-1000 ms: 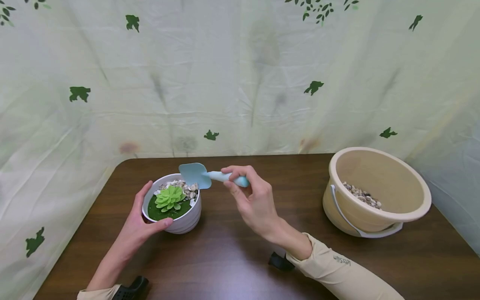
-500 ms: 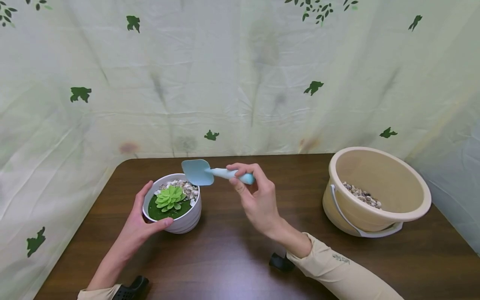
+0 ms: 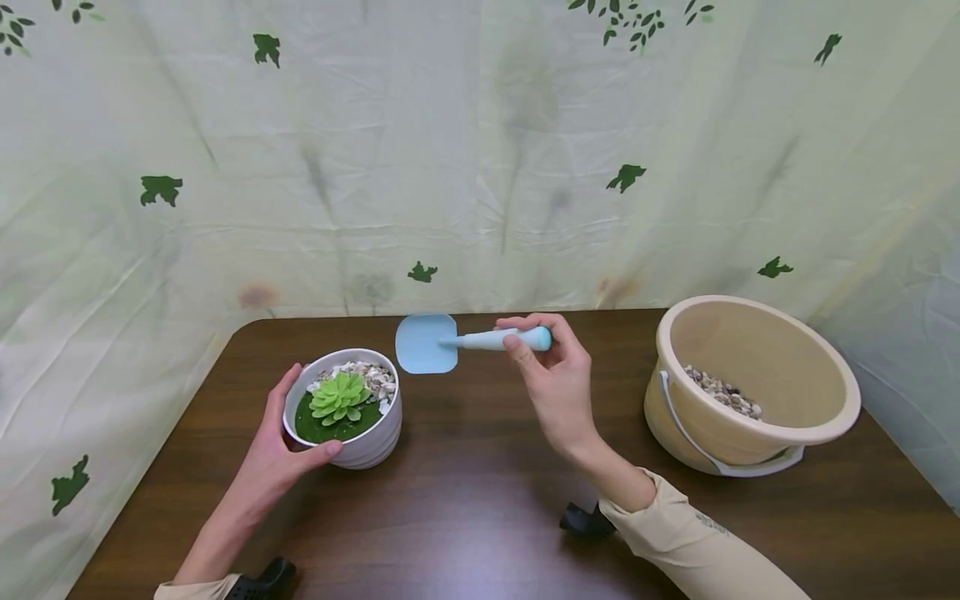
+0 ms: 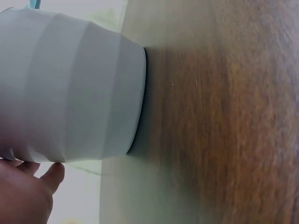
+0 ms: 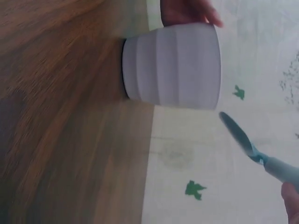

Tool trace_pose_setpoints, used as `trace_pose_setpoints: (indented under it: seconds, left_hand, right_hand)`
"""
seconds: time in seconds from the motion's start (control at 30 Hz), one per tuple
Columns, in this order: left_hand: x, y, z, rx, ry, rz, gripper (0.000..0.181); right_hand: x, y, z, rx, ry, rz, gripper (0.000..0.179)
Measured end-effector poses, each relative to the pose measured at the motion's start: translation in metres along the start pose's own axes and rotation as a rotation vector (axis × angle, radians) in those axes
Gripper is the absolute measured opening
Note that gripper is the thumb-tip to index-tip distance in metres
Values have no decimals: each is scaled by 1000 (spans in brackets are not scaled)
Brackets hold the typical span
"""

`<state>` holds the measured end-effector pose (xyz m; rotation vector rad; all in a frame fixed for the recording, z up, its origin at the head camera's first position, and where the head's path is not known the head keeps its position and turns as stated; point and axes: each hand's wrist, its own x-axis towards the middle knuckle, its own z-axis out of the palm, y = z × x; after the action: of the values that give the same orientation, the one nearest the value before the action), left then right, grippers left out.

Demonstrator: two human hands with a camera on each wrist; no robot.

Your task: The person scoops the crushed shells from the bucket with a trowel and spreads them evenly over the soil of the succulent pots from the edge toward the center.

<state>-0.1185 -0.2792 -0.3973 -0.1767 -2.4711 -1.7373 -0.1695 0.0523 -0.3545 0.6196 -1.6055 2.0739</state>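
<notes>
A white ribbed pot (image 3: 377, 437) stands upright on the dark wooden table (image 3: 457, 475), toward the far left corner. The left hand (image 3: 276, 454) is grasping it: the thumb lies on the near rim, the fingers along the side facing the table's left edge. Inside sits a light green succulent (image 3: 339, 398), with a dark green layer (image 3: 321, 428) on the near side and pale pebbles (image 3: 378, 383) behind it.

The right hand (image 3: 557, 379) pinches a light blue trowel (image 3: 467, 341) by its handle, between thumb and fingers. The trowel is held above the table near the far edge, its blade pointing toward the left edge — just beside the pot's rim, a small gap between them in the right wrist view.

Close to the table's right edge, toward the far corner, stands a beige bucket (image 3: 757, 343) with mixed stones (image 3: 722, 395) inside; its pale carrying handle (image 3: 757, 469) hangs down on the near side. Beyond the far edge hangs a pale curtain (image 3: 480, 167) printed with green leaves.
</notes>
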Motion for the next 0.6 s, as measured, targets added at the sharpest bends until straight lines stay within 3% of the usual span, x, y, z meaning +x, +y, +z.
trace_pose_setpoints:
  seconds: [0.2,0.6]
  left_hand:
    - [-9,-5,1,-18,12,24,108]
    - [-33,-9,-1,68,-14,14,99]
  right_hand:
    - [-3,-5,-15,57,31,76,23]
    - [-6,-23,-40,63,51,118,22]
